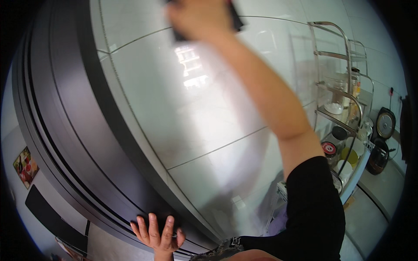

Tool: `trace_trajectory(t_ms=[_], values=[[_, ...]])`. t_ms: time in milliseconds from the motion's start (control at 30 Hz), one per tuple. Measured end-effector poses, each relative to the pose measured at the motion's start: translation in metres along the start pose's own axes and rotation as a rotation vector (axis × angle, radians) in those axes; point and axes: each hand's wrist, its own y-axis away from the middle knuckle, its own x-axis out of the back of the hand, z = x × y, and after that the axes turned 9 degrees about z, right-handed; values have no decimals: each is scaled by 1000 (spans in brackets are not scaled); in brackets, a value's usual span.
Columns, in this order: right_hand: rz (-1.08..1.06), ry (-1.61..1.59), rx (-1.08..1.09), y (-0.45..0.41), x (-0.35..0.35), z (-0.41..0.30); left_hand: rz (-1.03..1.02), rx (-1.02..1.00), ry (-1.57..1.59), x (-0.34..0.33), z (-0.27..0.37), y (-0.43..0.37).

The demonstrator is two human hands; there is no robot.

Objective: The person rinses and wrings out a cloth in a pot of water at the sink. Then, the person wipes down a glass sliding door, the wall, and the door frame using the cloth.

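My right hand, blurred at the top of the view, holds a dark cloth against the glossy white wall tiles. The cloth sticks out on both sides of the hand, and its upper part is cut off by the picture's edge. Lower down, my left hand is spread with fingers apart on the dark grey door frame, holding nothing. A bright window reflection shows on the tiles below the cloth.
At the right stands a metal rack with glass jars and several lidded containers. Beyond it is a black appliance with its lid raised on a counter. A picture hangs at the far left.
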Motion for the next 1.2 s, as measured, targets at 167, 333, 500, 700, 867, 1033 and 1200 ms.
trace_trajectory(t_ms=[167,333,500,700,867,1033,1200], values=[[152,-411,347,67,1,-51,-39,-4,15,10,-5,0],[-24,-96,-21,46,16,46,-30,-13,21,10,-2,0],[97,189,-397,42,7,182,45,30,103,3,3,-2],[47,337,-672,115,16,101,60,18,146,0,3,-10],[-104,-164,-103,179,33,-93,44,49,149,1,1,-9],[-22,-356,148,136,26,-98,67,22,138,0,-1,-7],[-28,-125,5,46,9,10,77,12,121,3,2,-8]])
